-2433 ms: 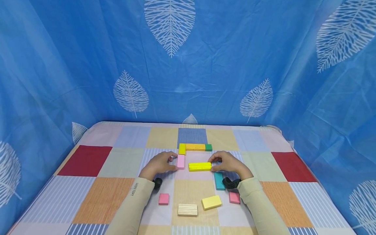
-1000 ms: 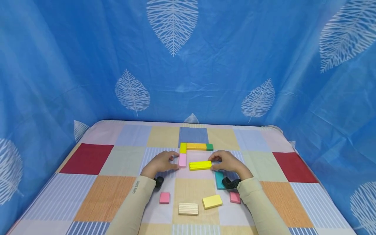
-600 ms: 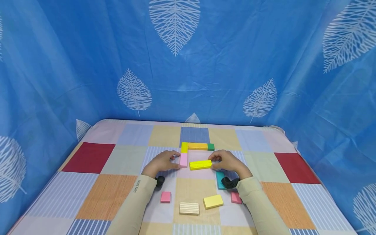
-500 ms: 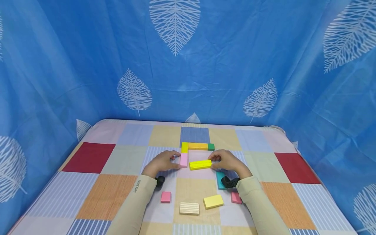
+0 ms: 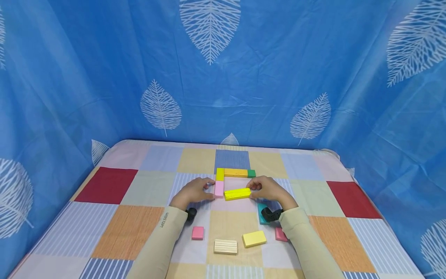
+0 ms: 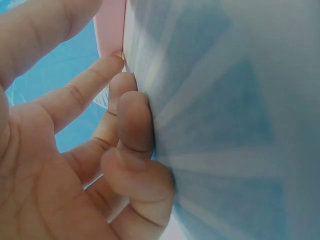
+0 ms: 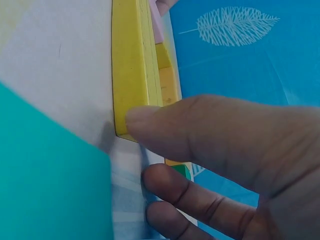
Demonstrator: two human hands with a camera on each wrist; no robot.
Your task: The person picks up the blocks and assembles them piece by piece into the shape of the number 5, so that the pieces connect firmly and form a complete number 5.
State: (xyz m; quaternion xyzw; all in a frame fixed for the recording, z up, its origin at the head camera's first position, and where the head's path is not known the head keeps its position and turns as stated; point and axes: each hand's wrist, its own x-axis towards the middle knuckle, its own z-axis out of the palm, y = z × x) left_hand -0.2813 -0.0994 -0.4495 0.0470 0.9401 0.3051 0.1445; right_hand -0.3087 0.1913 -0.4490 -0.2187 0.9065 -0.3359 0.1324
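My right hand [image 5: 270, 190] pinches a long bright yellow block [image 5: 237, 194] at its right end. In the right wrist view, the thumb presses on the yellow block's end and the other fingers curl below. My left hand [image 5: 194, 190] rests beside a pink block [image 5: 218, 189], thumb and index fingertips spread apart along its left side. The pink block [image 6: 111, 25] shows partly in the left wrist view, with the index fingertip at its edge. A small yellow block [image 5: 220, 174], an orange block [image 5: 235, 173] and a green block [image 5: 251, 173] continue from the pink one in an L shape.
Nearer the body lie a teal block [image 5: 262, 214], partly under the right wristband, two pink-red blocks [image 5: 198, 233], a pale yellow block [image 5: 254, 238] and a striped wooden block [image 5: 225, 246]. A patchwork cloth [image 5: 129, 232] covers the table; blue curtains [image 5: 237, 108] surround it.
The yellow block has turned slightly, its right end swinging away from the body with my right hand. My left hand stays by the pink block. The view has shifted a little.
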